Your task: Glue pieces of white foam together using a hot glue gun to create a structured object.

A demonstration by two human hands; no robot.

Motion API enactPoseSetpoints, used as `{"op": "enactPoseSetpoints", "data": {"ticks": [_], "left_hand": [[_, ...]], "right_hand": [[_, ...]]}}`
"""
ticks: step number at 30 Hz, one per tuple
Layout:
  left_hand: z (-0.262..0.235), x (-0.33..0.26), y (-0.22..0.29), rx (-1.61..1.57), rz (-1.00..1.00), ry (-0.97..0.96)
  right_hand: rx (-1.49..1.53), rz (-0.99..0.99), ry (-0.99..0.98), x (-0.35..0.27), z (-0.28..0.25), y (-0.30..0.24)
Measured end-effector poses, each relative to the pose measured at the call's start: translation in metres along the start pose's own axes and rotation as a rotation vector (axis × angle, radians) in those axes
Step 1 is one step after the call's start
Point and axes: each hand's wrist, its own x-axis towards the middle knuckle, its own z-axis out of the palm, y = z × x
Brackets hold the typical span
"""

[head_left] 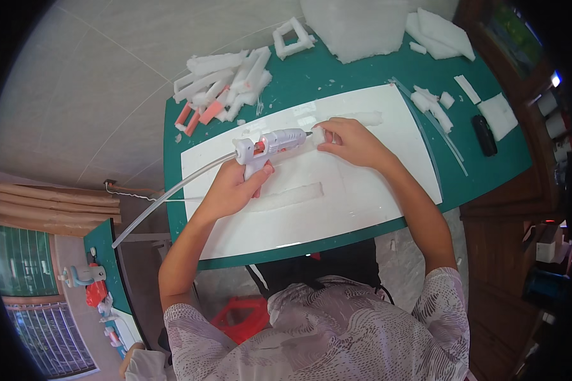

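My left hand grips the handle of a white glue gun, whose nozzle points right at a small white foam piece. My right hand pinches that foam piece and holds it on the white board. A long clear glue stick trails from the back of the gun toward the lower left. A white foam strip lies flat on the board just below my left hand. Another foam strip lies above my right hand.
The board lies on a green cutting mat. A heap of white and pink foam offcuts sits at the mat's far left, a square foam frame behind it, and more foam scraps plus a black tool lie at right.
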Motion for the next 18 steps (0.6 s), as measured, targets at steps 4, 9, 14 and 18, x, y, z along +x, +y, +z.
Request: {"op": "enactPoseSetpoints", "data": {"ticks": [4, 9, 14, 18], "left_hand": [[0.0016, 0.0011, 0.0012, 0.041, -0.019, -0.011], [0.0019, -0.0003, -0.0042, 0.125, 0.034, -0.015], [0.0019, -0.0006, -0.0024, 0.135, 0.049, -0.007], [-0.0015, -0.0024, -0.0038, 0.164, -0.023, -0.044]], "right_hand": [[0.003, 0.008, -0.003, 0.0001, 0.0002, -0.0003], [-0.008, 0.004, -0.002, 0.0008, 0.0007, -0.0001], [0.008, -0.002, 0.005, 0.0002, 0.0008, 0.0011], [-0.004, -0.004, 0.0, 0.001, 0.0009, -0.0002]]}}
